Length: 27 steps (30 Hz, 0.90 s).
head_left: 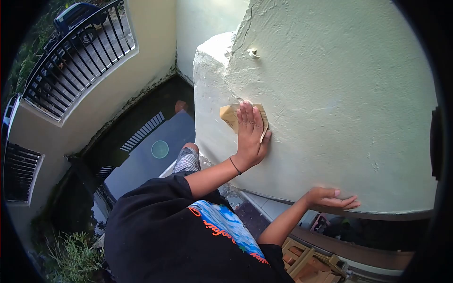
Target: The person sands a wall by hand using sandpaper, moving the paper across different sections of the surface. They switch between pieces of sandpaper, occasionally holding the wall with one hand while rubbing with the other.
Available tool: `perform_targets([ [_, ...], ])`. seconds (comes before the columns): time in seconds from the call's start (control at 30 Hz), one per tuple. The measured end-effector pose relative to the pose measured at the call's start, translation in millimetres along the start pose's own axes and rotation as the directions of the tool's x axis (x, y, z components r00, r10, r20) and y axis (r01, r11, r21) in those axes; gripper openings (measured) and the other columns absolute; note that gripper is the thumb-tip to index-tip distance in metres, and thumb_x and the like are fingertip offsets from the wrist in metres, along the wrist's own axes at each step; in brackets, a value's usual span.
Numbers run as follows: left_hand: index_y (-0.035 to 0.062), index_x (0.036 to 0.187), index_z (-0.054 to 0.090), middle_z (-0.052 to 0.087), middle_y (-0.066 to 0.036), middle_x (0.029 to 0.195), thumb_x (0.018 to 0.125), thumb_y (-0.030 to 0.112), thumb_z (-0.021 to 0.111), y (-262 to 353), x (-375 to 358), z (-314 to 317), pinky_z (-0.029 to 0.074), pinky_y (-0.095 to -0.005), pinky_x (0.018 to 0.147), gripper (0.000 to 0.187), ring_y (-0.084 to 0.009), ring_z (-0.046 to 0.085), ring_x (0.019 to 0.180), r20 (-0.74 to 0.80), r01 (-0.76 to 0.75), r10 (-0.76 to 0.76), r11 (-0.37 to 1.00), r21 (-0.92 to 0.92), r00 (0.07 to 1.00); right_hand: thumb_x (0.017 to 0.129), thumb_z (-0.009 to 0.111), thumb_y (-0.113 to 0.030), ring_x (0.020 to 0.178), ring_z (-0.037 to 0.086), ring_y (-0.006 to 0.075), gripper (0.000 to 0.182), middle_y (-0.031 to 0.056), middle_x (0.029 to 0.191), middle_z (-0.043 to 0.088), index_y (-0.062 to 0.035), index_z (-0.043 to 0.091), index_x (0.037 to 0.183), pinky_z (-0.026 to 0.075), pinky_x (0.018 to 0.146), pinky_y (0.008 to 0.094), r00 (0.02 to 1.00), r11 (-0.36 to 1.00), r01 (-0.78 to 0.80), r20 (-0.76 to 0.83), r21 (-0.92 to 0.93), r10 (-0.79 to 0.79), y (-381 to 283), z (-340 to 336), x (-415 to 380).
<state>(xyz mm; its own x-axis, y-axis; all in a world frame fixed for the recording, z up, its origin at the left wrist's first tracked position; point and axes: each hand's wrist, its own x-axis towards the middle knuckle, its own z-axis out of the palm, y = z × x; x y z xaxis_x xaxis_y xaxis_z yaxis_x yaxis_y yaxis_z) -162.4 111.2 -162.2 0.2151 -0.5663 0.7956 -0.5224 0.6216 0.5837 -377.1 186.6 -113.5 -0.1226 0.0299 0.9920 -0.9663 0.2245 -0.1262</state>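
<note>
My left hand (251, 132) presses a folded piece of tan sandpaper (229, 117) against the pale, roughly plastered wall (325, 118). Its fingers lie together over the sheet, and the thumb is on the right side by the paper's edge. A dark band circles that wrist. My right hand (330, 198) is at the wall's lower edge, fingers stretched out and holding nothing. Above the sandpaper, a crack runs up through the plaster next to a small white fitting (254, 54).
Far below on the left lies dark water or wet floor with a round greenish object (160, 149). Black railings (78, 59) stand beyond, with a vehicle (80, 19) outside. Wooden furniture (306, 262) is at lower right, and a plant (75, 254) at lower left.
</note>
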Motion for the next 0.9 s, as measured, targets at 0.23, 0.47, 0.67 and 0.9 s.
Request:
perform_targets([
  [0.23,-0.0079,0.142,0.014,0.006,-0.027,0.149,0.092,0.013,0.037,-7,68,-22,-0.002,-0.0478,0.111,0.059,-0.039,-0.001,0.14,-0.151,0.066,-0.064,0.998,0.004,0.986,0.098,0.025,-0.03,0.135,0.023,0.0384,0.05,0.026,0.143,0.023,0.0055,0.032,0.133,0.025,0.107,0.05,1.0,0.998,0.017,0.011,-0.055,-0.016,-1,-1,0],
  [0.47,-0.0078,0.14,0.022,0.013,-0.025,0.149,0.092,0.013,0.041,-12,70,-29,0.003,-0.0485,0.111,0.056,-0.0374,0.006,0.14,-0.144,0.061,-0.048,0.994,0.088,0.988,0.098,0.025,-0.03,0.134,0.024,0.038,0.051,0.0257,0.143,0.023,0.0064,0.033,0.132,0.026,0.107,0.0493,0.999,0.996,0.038,0.012,-0.083,-0.037,2,-1,-1],
  [0.67,-0.0082,0.14,0.021,0.011,-0.027,0.149,0.089,0.007,0.042,8,22,-11,-0.001,-0.0498,0.111,0.058,-0.0393,0.005,0.14,0.024,-0.072,0.071,0.997,0.026,0.997,0.098,0.025,-0.03,0.135,0.022,0.037,0.05,0.0249,0.144,0.022,0.0062,0.033,0.133,0.024,0.107,0.0492,1.0,1.0,0.024,-0.007,-0.002,-0.024,4,3,-1],
  [0.9,-0.0078,0.141,0.021,0.012,-0.026,0.149,0.091,0.006,0.038,6,74,-22,0.001,-0.0464,0.111,0.054,-0.0369,0.005,0.14,-0.144,0.058,-0.052,0.998,0.038,0.988,0.097,0.026,-0.029,0.135,0.021,0.0366,0.05,0.0246,0.144,0.022,0.006,0.032,0.133,0.022,0.108,0.0494,1.0,1.0,-0.001,-0.006,0.021,0.001,4,3,-2],
])
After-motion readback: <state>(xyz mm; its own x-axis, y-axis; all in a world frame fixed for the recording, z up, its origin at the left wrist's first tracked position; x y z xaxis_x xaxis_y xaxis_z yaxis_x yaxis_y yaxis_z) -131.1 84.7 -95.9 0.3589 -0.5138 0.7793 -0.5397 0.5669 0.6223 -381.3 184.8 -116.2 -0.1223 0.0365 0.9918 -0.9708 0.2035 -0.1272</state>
